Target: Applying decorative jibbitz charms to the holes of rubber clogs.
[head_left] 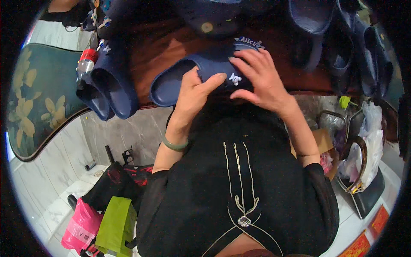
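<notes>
A navy blue clog (212, 62) lies sideways at the table's front edge, its open heel to the left and its toe to the right. My left hand (192, 92) grips it, fingers in the foot opening and thumb along the outside. Over the toe, my right hand (269, 85) is open, its thumb and fingers spread around a small white charm (235, 79) on the upper. Whether its fingertips touch the clog, I cannot tell. White letter charms (249, 41) show just beyond my right fingers, on a blue surface partly hidden by that hand.
A pair of navy clogs (115, 85) stands at the left, beside a clear bottle with a red label (89, 58). More clogs (311, 17) crowd the far right. A dark floral chair back (47, 94) is at the left; pink (83, 222) and green bags (115, 222) sit below.
</notes>
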Available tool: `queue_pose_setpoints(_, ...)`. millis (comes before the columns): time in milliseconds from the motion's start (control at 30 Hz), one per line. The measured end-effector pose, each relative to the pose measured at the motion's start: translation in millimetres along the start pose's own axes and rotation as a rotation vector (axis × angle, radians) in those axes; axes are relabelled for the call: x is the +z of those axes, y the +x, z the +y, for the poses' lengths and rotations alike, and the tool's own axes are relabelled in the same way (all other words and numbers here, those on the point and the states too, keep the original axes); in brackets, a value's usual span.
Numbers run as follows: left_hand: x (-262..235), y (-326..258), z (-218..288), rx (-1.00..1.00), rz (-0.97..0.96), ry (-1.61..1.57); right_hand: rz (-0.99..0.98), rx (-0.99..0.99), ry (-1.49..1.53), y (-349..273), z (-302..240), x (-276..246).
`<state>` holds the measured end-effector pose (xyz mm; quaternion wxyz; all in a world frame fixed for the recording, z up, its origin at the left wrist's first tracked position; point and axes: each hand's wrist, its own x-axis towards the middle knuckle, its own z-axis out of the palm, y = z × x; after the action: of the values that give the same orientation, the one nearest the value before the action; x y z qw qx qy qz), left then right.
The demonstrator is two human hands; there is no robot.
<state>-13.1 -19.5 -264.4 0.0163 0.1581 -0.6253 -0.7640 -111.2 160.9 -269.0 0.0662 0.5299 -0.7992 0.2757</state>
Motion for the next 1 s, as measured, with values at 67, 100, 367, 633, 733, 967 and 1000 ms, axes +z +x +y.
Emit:
queue_pose_setpoints(67,-0.7,0.4,-2.7,-0.003,-0.004,-0.001,-0.021,0.033,-0.142,-8.3,-3.0,18.0)
queue_pose_setpoints(100,-1.3,-0.1,-3.6,-0.004,0.009,0.0,0.032,0.021,-0.179,-11.6,-3.1,24.6)
queue_pose_setpoints(367,-3.6,-1.0,-7.9,-0.02,-0.034,-0.015,0.362,0.006,-0.105,3.3,1.6,41.9)
queue_pose_setpoints(633,-4.3,-12.5,1.5,-0.029,-0.02,0.077,0.482,0.488,0.234,-2.8,43.7,13.2)
queue_pose_setpoints(733,-7.1,-17.1,4.0,-0.036,-0.022,0.035,0.381,0.488,0.214,-12.5,73.2,23.9)
queue_pose_setpoints(967,-10.0,-16.5,3.7,-0.064,-0.042,0.015,0.213,0.267,0.002,11.5,76.2,21.6)
queue_pose_setpoints(1000,-10.2,-16.9,3.0,-0.053,-0.05,0.006,0.125,0.227,-0.042,14.2,79.2,20.8)
